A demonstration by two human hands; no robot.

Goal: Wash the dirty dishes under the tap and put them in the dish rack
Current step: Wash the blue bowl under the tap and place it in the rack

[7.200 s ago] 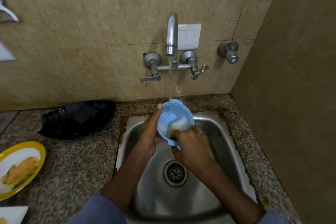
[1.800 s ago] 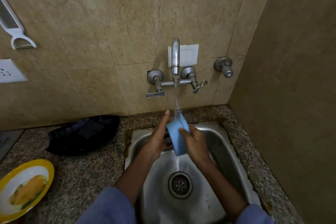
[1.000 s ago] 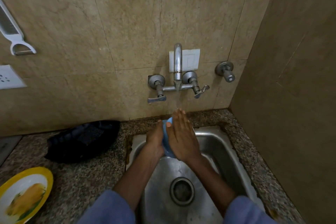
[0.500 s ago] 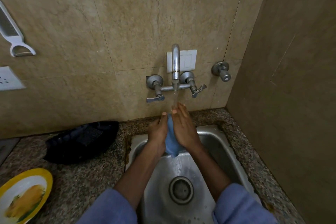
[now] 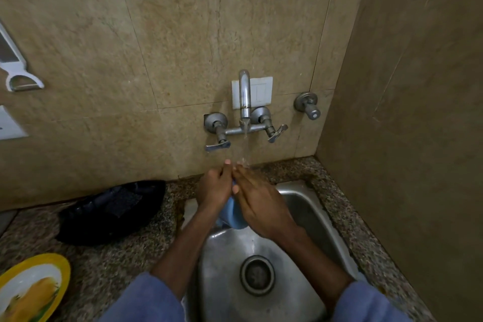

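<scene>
A small blue bowl point(image 5: 232, 213) is held on edge between my two hands over the back of the steel sink point(image 5: 308, 206). My left hand point(image 5: 215, 188) grips its left side. My right hand point(image 5: 257, 204) lies flat against its right side, fingers stretched toward the wall. Most of the bowl is hidden by the hands. Water runs from the tap point(image 5: 245, 94) onto my fingertips and the bowl's top edge.
A black dish point(image 5: 109, 210) sits on the granite counter point(image 5: 104, 266) left of the sink. A yellow-rimmed plate point(image 5: 31, 287) with a corn picture lies at the lower left. A side wall stands close on the right. The drain point(image 5: 257, 274) is below my hands.
My hands have turned the bowl from open-side-up to on edge and pressed closer around it. The right hand went from inside the bowl to flat on its outside.
</scene>
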